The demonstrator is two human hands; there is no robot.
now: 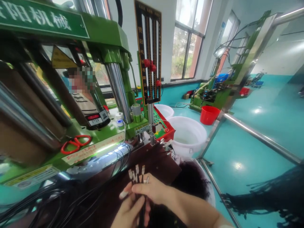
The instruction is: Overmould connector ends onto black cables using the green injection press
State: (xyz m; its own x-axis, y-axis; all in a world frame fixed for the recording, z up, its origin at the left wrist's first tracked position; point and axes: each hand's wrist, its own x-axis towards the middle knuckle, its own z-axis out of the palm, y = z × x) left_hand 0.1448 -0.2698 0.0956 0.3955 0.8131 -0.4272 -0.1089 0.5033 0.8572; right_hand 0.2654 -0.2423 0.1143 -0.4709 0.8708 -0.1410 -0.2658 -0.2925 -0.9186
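Note:
A small bunch of black cables with silvery metal plug ends (137,172) is gripped between my two hands, plugs pointing up. My left hand (131,207) is closed around the cables from below, thumb against them. Just above it, my right hand (153,189) pinches the same bunch near the plugs, its fingers bent. Part of the cable length is hidden behind my fingers. More black cables (54,202) lie across the dark brown tabletop (104,193) to the left of my hands.
A green press machine (114,133) stands ahead, with orange-handled scissors (76,144) on its bed. Another person's striped top (84,103) shows behind it. White tubs (190,133) and a red bucket (209,114) stand to the right. Black cables (266,193) hang near a metal rack (258,136).

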